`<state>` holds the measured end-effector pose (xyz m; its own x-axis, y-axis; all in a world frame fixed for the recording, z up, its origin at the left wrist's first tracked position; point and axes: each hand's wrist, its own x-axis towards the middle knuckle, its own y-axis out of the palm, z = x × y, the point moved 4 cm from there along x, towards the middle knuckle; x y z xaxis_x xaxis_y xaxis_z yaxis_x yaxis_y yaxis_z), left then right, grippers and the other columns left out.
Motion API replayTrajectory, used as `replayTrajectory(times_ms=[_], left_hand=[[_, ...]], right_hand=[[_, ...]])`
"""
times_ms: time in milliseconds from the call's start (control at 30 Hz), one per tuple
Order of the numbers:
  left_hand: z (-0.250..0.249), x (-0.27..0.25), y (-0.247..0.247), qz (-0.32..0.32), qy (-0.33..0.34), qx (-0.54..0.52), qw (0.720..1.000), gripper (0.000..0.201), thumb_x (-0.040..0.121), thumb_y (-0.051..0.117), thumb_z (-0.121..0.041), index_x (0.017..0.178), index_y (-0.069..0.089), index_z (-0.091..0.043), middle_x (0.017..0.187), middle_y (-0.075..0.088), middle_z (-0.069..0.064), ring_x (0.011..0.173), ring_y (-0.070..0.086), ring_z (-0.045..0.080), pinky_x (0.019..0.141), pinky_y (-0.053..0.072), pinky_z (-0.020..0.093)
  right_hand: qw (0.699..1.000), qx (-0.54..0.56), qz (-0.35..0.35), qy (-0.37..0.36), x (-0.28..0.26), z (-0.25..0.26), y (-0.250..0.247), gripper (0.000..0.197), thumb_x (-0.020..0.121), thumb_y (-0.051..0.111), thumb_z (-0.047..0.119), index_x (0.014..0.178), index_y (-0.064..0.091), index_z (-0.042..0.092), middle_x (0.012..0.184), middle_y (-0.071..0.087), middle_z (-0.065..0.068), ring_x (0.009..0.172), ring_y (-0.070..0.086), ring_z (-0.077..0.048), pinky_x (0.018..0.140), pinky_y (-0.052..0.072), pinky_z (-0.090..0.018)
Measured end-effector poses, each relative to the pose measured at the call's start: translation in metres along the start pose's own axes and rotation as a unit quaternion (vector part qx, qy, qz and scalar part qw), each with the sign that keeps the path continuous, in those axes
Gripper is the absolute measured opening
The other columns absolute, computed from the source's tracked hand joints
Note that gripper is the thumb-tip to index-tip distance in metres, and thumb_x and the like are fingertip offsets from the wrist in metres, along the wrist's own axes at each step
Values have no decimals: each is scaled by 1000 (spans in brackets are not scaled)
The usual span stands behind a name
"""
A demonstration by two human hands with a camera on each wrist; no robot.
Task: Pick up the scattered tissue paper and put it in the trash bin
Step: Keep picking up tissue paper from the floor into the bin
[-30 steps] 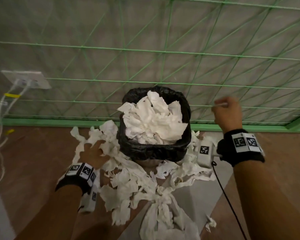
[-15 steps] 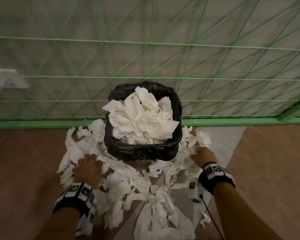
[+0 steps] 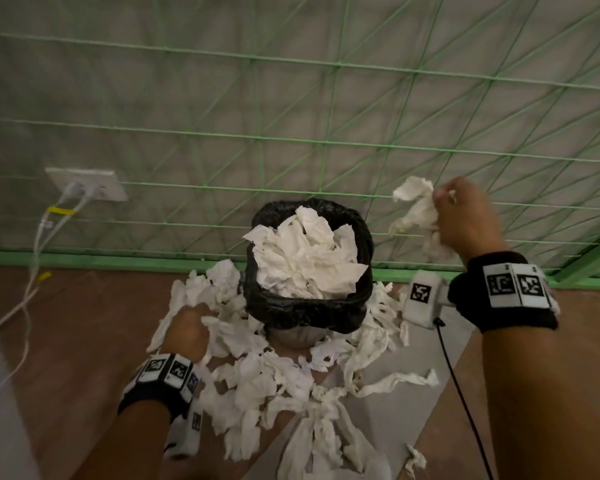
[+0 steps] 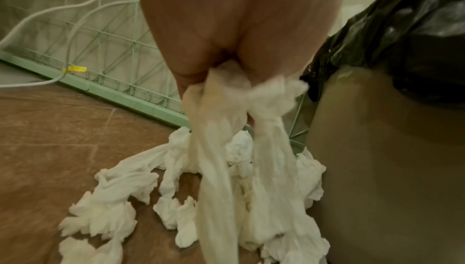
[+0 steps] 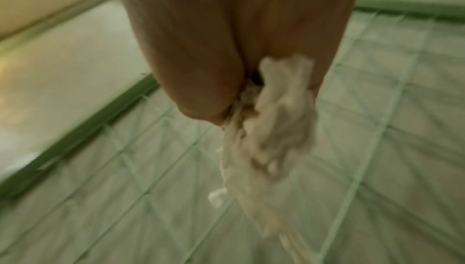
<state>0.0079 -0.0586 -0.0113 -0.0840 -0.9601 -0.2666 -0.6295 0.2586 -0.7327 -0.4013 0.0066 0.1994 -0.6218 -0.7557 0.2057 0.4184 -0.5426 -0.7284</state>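
Bunching soft, tear-prone tissue paper (image 3: 417, 216) mid-wad seems safest; right hand (image 3: 465, 221) and left hand (image 3: 187, 332) each clutch a fistful.

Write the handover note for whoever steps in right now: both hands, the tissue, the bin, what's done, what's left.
Right hand: raised to the right of the trash bin, gripping a wad of tissue, not yet over the opening.
Left hand: low, left of the bin, gripping strands of tissue whose ends trail into the pile on the floor.
Bin: black-lined, already heaped above the rim with tissue.
Done: a large load is in the bin.
Left: drop both handfuls in, then clear the scattered tissue ringing the bin's base. The heap will probably need pressing down.
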Motion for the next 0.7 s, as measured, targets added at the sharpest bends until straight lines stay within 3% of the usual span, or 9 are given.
replayTrajectory(times_ms=[67, 100, 167, 233, 367, 467, 567, 633, 700], left_hand=[[5, 3, 0, 28, -50, -17, 998, 4, 74, 65, 1, 77, 67, 4, 82, 67, 23, 80, 66, 40, 69, 54, 38], [3, 2, -3, 28, -42, 0, 999, 12, 72, 71, -9, 69, 65, 1, 73, 66, 19, 74, 66, 39, 65, 56, 41], [-9, -7, -15, -18, -31, 11, 999, 23, 80, 61, -27, 68, 62, -6, 76, 66, 14, 78, 63, 36, 75, 53, 41], [-21, -15, -23, -28, -44, -4, 999, 21, 85, 58, -29, 76, 63, -10, 88, 67, 14, 88, 61, 33, 84, 48, 37], [-44, -12, -49, -63, 0, 74, 995, 26, 89, 53, -10, 105, 63, 8, 104, 65, 31, 103, 60, 46, 88, 46, 41], [-54, -3, -75, -102, 20, 53, 993, 28, 91, 45, -6, 115, 56, 2, 110, 62, 33, 106, 58, 48, 85, 45, 42], [-80, 2, -100, -115, 47, -2, 992, 23, 93, 44, -6, 114, 48, -1, 110, 61, 27, 106, 57, 42, 84, 41, 40], [-105, 7, -117, -127, 81, -31, 988, 28, 94, 39, -21, 110, 56, -4, 109, 64, 17, 104, 60, 35, 90, 45, 41], [-138, 4, -135, -132, 116, -67, 982, 40, 91, 34, -37, 89, 68, -16, 94, 71, 11, 89, 66, 31, 87, 50, 41]], right_hand=[[995, 44, -51, -68, -8, 43, -9, 24, 98, 43, 21, 108, 54, 3, 96, 57, -13, 91, 56, -29, 74, 38, -34], [991, 66, -65, -100, -14, 60, -7, 23, 99, 42, 20, 107, 54, 3, 93, 54, -9, 86, 52, -25, 70, 35, -31], [985, 84, -63, -137, -25, 77, 14, 19, 98, 41, 18, 102, 53, 4, 92, 53, -7, 82, 48, -20, 69, 34, -31], [987, 68, 11, -142, -37, 77, 48, 15, 97, 44, 19, 102, 54, 9, 97, 52, -6, 85, 50, -21, 72, 38, -31], [954, -11, 253, -158, -65, 56, 113, 37, 90, 56, 41, 124, 53, 26, 120, 44, -5, 100, 51, -19, 90, 41, -30], [967, 56, 194, -154, -56, 45, 111, 37, 91, 52, 45, 124, 55, 30, 121, 52, -6, 105, 55, -18, 95, 44, -31], [976, 130, 110, -133, -38, 38, 93, 32, 89, 50, 45, 116, 58, 29, 111, 60, -6, 99, 60, -19, 89, 50, -36], [976, 191, 56, -89, -27, 26, 80, 25, 92, 52, 36, 111, 60, 21, 106, 61, -5, 91, 61, -17, 80, 49, -31], [970, 240, 0, -28, -17, -1, 71, 17, 92, 52, 33, 99, 60, 20, 95, 60, -3, 85, 58, -17, 75, 49, -34]])
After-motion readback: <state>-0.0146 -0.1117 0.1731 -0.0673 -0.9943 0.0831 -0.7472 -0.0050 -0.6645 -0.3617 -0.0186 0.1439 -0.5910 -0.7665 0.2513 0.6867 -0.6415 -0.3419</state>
